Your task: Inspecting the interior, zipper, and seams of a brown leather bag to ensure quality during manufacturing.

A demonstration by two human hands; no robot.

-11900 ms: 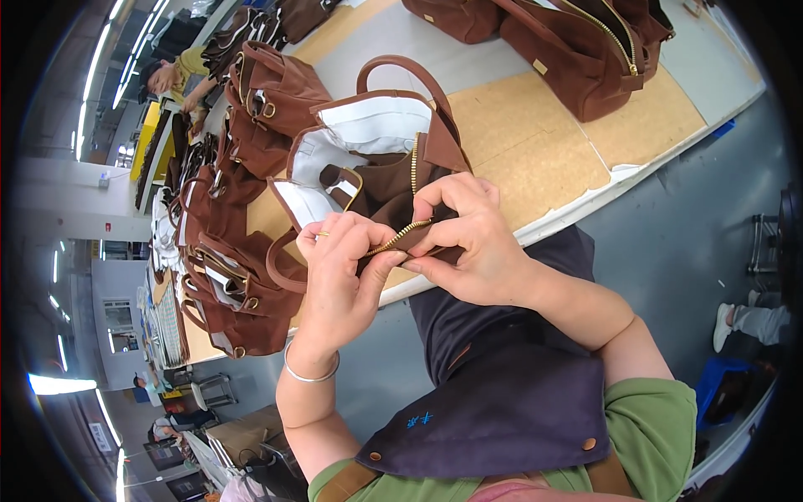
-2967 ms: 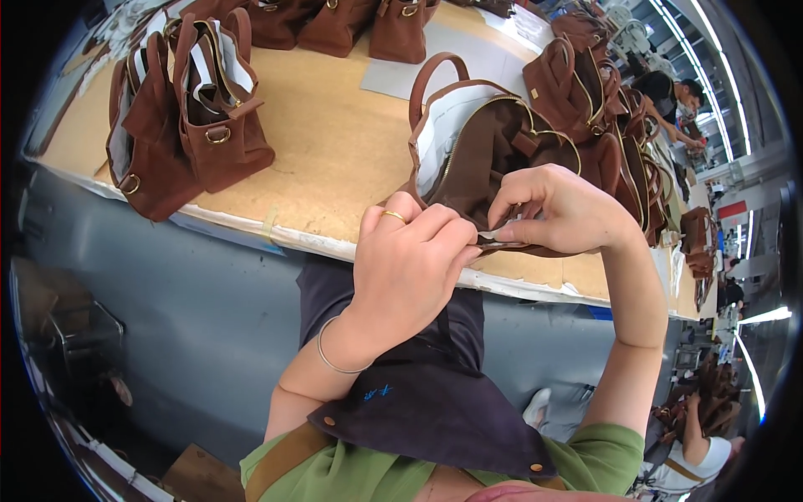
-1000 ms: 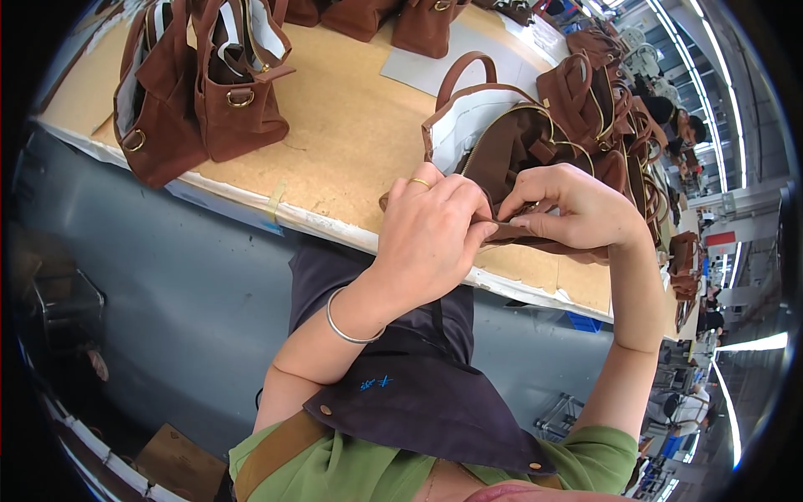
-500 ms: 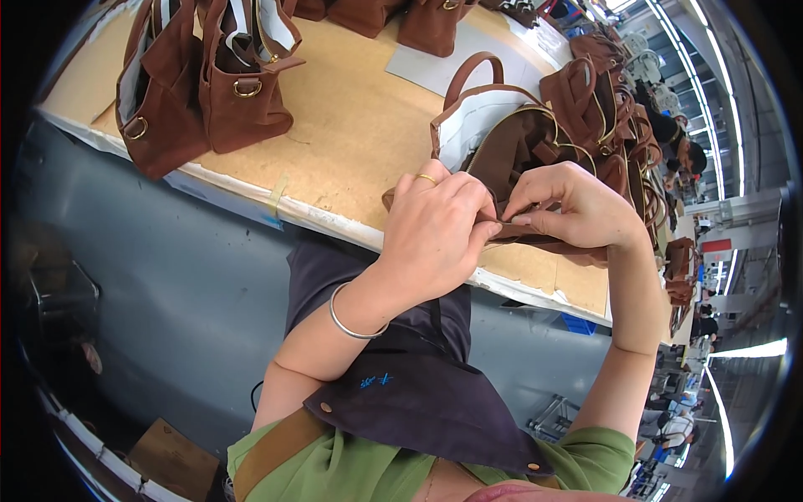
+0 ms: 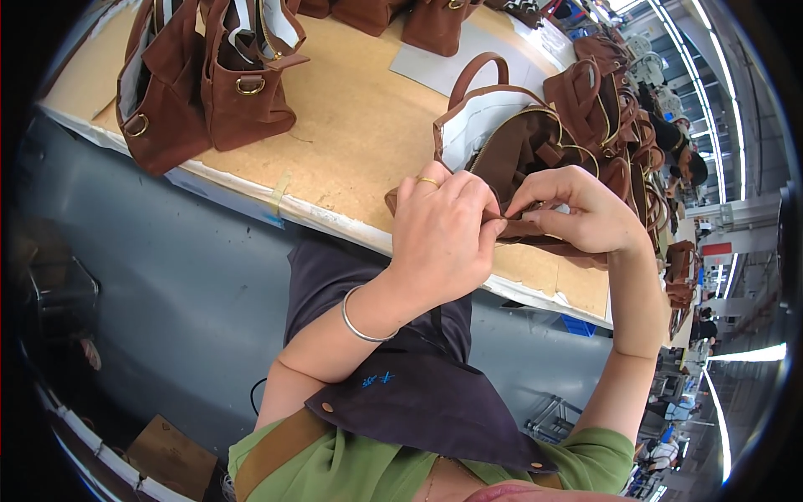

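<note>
A brown leather handbag [image 5: 468,92] lies open near the table's front edge, its white backing, brown lining [image 5: 508,155] and gold-toothed zipper showing. My left hand [image 5: 442,230], with a ring on one finger, pinches the bag's near upper edge between thumb and fingers. Close beside it, my right hand [image 5: 573,209] bends over from the right and pinches the same edge, its fingertips almost meeting the left ones. The exact bit of leather between the fingertips is partly hidden by the fingers. One curved handle stands up at the bag's far side.
Two brown handbags [image 5: 242,100] stand at the left of the wooden table [image 5: 351,125]. More brown bags [image 5: 585,92] crowd the right side, and others stand along the far edge. A grey sheet [image 5: 427,71] lies toward the back. A blue bin [image 5: 579,325] shows below the table.
Both hands stay pinched on the bag's edge and have shifted very slightly to the right. The view has moved a little; the bags on the table stand as before.
</note>
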